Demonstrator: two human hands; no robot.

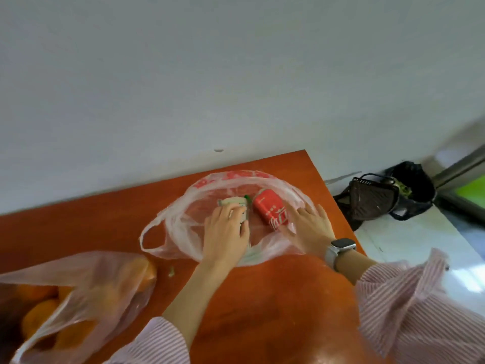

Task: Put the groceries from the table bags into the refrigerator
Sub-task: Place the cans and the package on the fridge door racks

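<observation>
A clear plastic bag (231, 219) with red print lies open on the orange table (262, 298), and everything else sits around it. Inside the bag, a red soda can (271, 209) lies on its side, with a white-and-green can (235, 203) just left of it. The left hand (227, 232) reaches into the bag, its fingers curled around the white-and-green can (motion blur hides how firm the grip is, so it may only be touching). The right hand (309, 227) rests on the bag's right side, fingers spread flat, fingertips just beside the red can; a watch (338, 252) sits on that wrist. Well to the bag's lower left, a second bag of oranges (73, 306) stands on the table. A dark bin (388, 195) sits on the floor beyond the bag's right edge.
</observation>
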